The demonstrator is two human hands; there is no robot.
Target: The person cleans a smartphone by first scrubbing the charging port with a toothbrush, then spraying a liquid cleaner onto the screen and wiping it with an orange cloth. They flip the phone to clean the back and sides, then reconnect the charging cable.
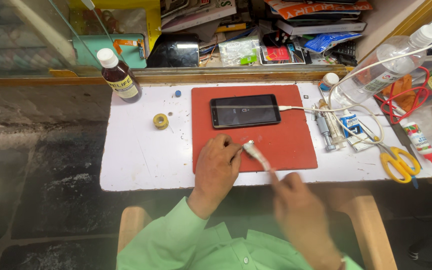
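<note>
My left hand [217,167] rests on the red rectangular rubber mat [296,145], its fingers [235,150] pinched narrow on the metal tip of a small white plug end [254,151], while my right hand [296,207], blurred, has its fingers closed on the other end of that piece. Just beyond the fingers lies the black flat smartphone [245,110], screen up, with a thin white charging cable [356,106] plugged in on its right side and looping away over the white desk [136,155]. To do this well, I judge I should keep the left pinch steady and low on the mat, and keep both wrists clear of the phone.
</note>
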